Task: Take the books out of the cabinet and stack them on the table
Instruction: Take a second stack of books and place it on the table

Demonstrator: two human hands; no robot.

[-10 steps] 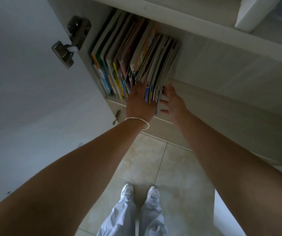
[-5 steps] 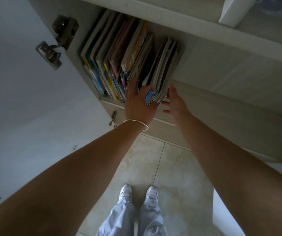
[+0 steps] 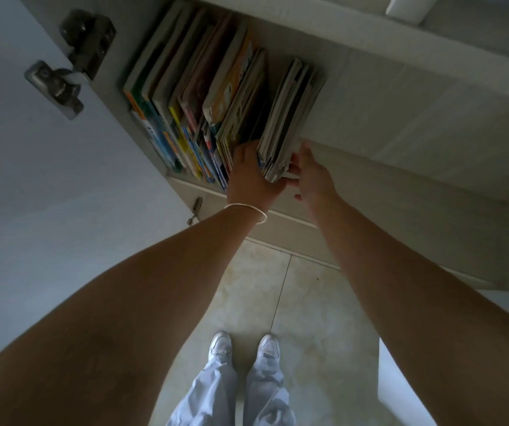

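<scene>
A row of thin, colourful books [image 3: 191,96] stands upright at the left end of a cabinet shelf [image 3: 401,124]. A small bundle of books [image 3: 287,124] at the row's right end is split off from the others by a dark gap. My left hand [image 3: 253,176], with a bangle on the wrist, has its fingers in that gap against the bundle's left side. My right hand [image 3: 311,176] presses on the bundle's right side near its lower edge. The two hands clamp the bundle between them.
The open cabinet door [image 3: 32,149] stands on the left with a metal hinge [image 3: 72,59] at its top. The shelf to the right of the books is bare. A white box [image 3: 410,4] sits on the shelf above. Below are tiled floor [image 3: 293,302] and my shoes.
My left fingers pushed into the row and opened a gap. The right-hand bundle of books has separated from the rest and now sits clamped between both hands.
</scene>
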